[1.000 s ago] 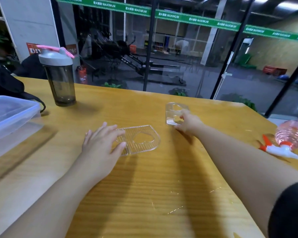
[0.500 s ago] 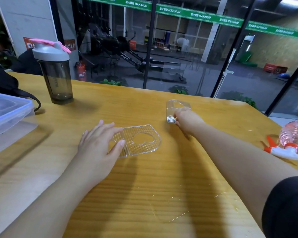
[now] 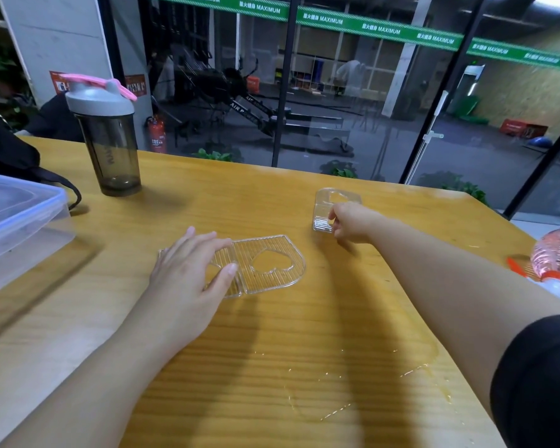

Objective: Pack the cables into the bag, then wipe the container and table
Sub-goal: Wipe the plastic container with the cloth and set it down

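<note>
A clear ribbed plastic piece with a heart cut-out lies flat in the middle of the wooden table. My left hand rests on its left end, fingers spread and pressing down. Farther right, a smaller clear piece, folded upright, stands on the table; my right hand pinches its lower edge. A clear lidded container sits at the left edge. A black bag lies behind it. No cables are visible.
A smoky shaker bottle with a grey lid and pink strap stands at the back left. A pink spray bottle lies on its side at the right edge. Small wet streaks mark the table's front. Glass wall beyond the far edge.
My right hand closed its fingers onto the small clear piece's lower edge and drew slightly nearer. My left hand slid a little further onto the flat ribbed piece.
</note>
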`<state>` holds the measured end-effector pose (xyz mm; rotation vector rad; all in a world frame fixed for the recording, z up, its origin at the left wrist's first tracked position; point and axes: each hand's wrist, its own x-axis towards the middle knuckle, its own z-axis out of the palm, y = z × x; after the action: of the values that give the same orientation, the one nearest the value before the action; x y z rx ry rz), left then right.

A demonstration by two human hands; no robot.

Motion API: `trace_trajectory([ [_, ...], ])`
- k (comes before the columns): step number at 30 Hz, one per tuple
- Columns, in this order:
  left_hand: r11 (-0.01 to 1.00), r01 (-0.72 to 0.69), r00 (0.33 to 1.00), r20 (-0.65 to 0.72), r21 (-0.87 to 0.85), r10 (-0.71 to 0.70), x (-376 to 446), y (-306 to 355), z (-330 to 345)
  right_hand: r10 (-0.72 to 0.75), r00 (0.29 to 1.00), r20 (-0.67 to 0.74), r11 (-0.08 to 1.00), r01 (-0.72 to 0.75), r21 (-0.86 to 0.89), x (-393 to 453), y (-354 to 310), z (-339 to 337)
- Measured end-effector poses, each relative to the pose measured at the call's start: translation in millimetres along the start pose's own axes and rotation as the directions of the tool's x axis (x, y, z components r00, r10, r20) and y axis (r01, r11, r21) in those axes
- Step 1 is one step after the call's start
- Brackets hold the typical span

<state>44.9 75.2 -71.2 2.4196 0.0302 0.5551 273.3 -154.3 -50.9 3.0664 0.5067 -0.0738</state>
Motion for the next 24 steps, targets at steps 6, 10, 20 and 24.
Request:
trace_trajectory([
  [6,1.000,0.008,1.000,0.001,0.001,-0.008,1,-1,-1,-0.023,0.999,0.043,0.999,0.021,0.050,7,-8,-5],
  [10,1.000,0.019,1.000,0.005,-0.002,-0.019,0,-1,-2,0.002,0.990,0.143,0.995,-0.015,0.096,12,-11,-15],
  [20,1.000,0.017,1.000,0.001,0.000,-0.017,1,-1,1,0.030,0.989,0.142,0.997,-0.040,0.069,17,-6,-14],
  [24,1.000,0.014,1.000,-0.001,-0.004,-0.014,0,0,2,0.017,0.989,0.149,0.999,-0.023,0.039,12,-11,-12],
])
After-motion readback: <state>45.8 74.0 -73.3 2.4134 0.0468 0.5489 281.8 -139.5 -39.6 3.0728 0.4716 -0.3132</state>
